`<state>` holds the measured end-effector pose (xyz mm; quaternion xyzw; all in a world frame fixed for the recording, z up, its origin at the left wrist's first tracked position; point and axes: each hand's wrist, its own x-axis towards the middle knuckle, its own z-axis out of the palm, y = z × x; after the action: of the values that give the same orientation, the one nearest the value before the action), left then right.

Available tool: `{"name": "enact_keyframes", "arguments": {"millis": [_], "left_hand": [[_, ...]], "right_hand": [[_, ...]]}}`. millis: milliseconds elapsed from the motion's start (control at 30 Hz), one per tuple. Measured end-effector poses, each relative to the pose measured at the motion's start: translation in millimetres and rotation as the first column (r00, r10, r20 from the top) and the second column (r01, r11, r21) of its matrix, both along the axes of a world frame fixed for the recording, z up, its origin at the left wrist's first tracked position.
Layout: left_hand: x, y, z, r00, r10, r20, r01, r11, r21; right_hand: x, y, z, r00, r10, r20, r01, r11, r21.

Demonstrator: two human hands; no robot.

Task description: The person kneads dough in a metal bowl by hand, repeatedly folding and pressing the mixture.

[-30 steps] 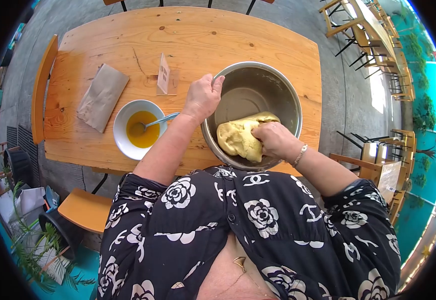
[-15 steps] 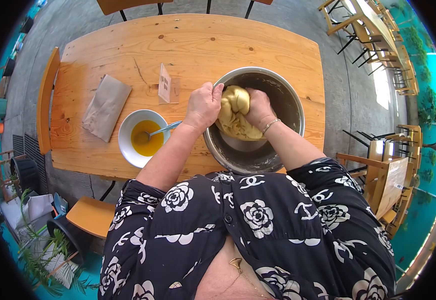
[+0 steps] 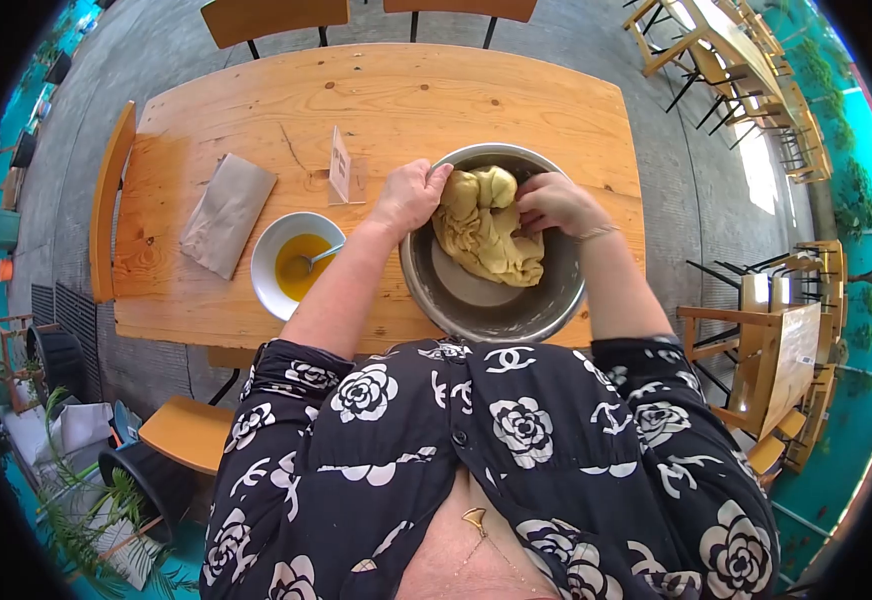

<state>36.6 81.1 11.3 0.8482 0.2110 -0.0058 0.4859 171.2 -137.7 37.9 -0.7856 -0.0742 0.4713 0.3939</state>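
Observation:
A large lump of yellowish dough (image 3: 486,240) lies in a steel mixing bowl (image 3: 421,290), heaped against the far left wall with folds on its surface. My left hand (image 3: 414,196) is closed on the bowl's left rim, with the thumb pointing over the edge toward the dough. My right hand (image 3: 559,206) is inside the bowl at the right, its curled fingers on the dough's upper right edge. The fingertips are partly hidden there. To the left stands a white bowl (image 3: 262,272) of yellow liquid with a spoon (image 3: 322,256) resting in it.
A folded brown paper (image 3: 228,215) lies on the wooden table (image 3: 386,90), with a clear upright sign holder (image 3: 340,168) near it. A chair back (image 3: 113,200) touches the table's left side. More chairs (image 3: 276,20) stand beyond the far edge.
My right hand has drawn back to the right from deep in the dough. The dough has spread lower and rightward in the bowl. My left hand stays at the rim.

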Motion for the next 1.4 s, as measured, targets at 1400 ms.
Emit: {"name": "enact_keyframes", "arguments": {"millis": [1400], "left_hand": [[1,-4,-13,0.996,-0.003,0.084,-0.001,0.999,0.045]], "right_hand": [[-33,25,-67,0.509,0.485,0.711,-0.165,0.866,-0.472]]}}
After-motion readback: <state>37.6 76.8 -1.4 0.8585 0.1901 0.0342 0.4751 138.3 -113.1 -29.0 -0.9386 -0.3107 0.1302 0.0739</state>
